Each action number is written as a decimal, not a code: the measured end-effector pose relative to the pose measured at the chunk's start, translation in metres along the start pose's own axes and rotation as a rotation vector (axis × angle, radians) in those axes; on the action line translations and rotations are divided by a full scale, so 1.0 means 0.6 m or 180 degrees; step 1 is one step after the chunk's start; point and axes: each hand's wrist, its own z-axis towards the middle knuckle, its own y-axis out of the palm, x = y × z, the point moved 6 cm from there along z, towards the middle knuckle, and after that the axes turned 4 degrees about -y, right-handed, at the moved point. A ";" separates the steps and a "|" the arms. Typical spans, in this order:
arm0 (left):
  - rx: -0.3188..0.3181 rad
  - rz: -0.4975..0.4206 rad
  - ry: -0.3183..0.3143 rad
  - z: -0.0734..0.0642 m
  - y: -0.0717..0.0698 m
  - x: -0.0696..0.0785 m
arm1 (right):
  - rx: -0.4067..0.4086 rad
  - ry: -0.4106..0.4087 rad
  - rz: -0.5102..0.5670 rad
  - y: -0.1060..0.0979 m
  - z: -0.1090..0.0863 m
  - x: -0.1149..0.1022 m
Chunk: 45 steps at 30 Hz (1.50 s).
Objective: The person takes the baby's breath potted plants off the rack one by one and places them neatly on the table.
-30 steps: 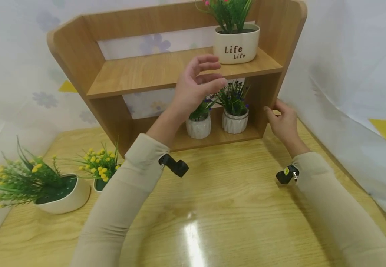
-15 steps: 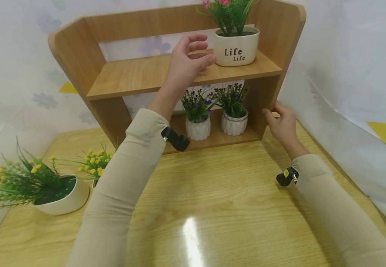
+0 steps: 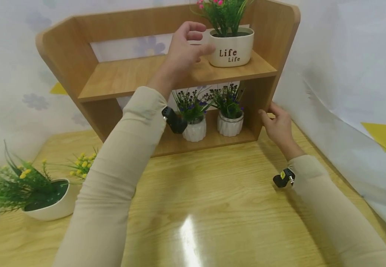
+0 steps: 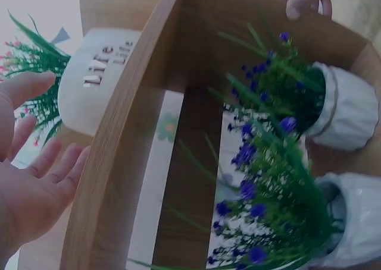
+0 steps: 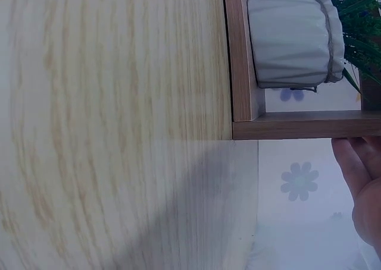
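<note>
Far left, yellow plant (image 3: 47, 205) on the table (image 3: 213, 204); a second, smaller one (image 3: 82, 165) half behind the left sleeve (image 3: 112, 178). Middle: left hand (image 3: 186, 52) has risen over the last second, from in front of the shelf (image 3: 119, 78) to the left side of the "Life" pot (image 3: 231, 53), fingers spread and loosely bent, thumb pointing at its wall. Contact unclear; no hold seen. Pot upright on the upper board, unmoved. My reading: the work now centres on that pot, without a grip. Below, two purple plants (image 3: 194, 129) side by side, also unmoved. Right: right hand (image 3: 277, 124) stays at the side panel (image 3: 254, 98), thumb by the front edge; whether it grips, can't tell. Perhaps steadying.
</note>
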 end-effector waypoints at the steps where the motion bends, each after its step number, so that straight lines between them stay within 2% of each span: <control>1: -0.0005 0.0038 -0.0037 0.005 -0.001 -0.001 | 0.0006 -0.0005 -0.0009 -0.001 -0.001 -0.002; 7: -0.0165 0.0268 -0.0117 0.023 0.004 0.005 | 0.0036 -0.0005 -0.0027 -0.007 -0.006 -0.007; 12: -0.0297 0.0300 -0.0153 0.031 0.014 0.003 | 0.0091 -0.0055 -0.0092 -0.008 -0.006 -0.013; 14: -0.0331 0.0323 -0.0225 0.034 0.017 -0.002 | 0.0113 -0.0078 -0.0120 -0.007 -0.005 -0.005; 18: -0.0402 0.0409 -0.0233 0.036 0.022 -0.009 | 0.0142 -0.0071 -0.0147 -0.003 0.000 0.024; 23: -0.0369 0.0390 -0.0186 0.041 0.019 -0.015 | 0.0120 -0.0036 -0.0226 0.004 0.001 0.040; 30: -0.0316 0.0354 -0.0222 0.038 0.017 -0.020 | 0.0064 -0.0014 -0.0222 0.011 -0.006 0.037; 40: -0.0271 0.0193 -0.0139 0.041 0.013 -0.024 | 0.0088 -0.0017 -0.0240 0.014 -0.007 0.030; 45: -0.0257 0.0207 -0.0101 0.041 0.008 -0.027 | 0.0110 -0.0059 -0.0222 0.016 -0.005 0.028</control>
